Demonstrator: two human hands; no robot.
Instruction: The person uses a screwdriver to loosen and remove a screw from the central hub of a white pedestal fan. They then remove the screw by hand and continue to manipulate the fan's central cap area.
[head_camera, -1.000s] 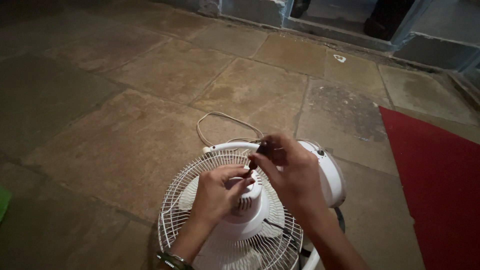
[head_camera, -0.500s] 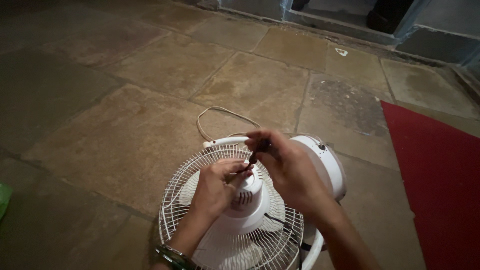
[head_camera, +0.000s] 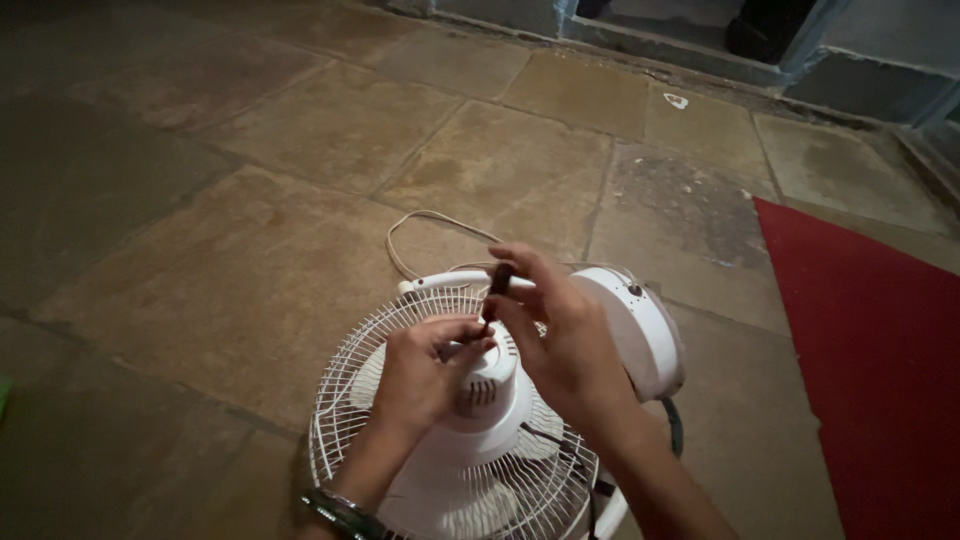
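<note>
White fan (head_camera: 500, 440) lay on the stone floor (head_camera: 250, 200). Above its motor hub, the right hand (head_camera: 560, 340) pinched a dark, probably screwdriver-like tool (head_camera: 495, 290); the left hand (head_camera: 425, 370) gripped the hub. A red mat (head_camera: 870, 340) edged the fan's right.

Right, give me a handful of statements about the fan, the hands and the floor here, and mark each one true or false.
1. The white fan lies on a stone-slab floor. True.
2. The right hand holds a thin dark tool over the fan's motor housing. True.
3. The left hand rests flat on the floor, away from the fan. False: it is at the motor housing, fingertips by the tool's tip.
4. A blue mat lies to the right. False: the mat is red.
5. A pale cord loops on the floor beyond the fan. True.
</note>
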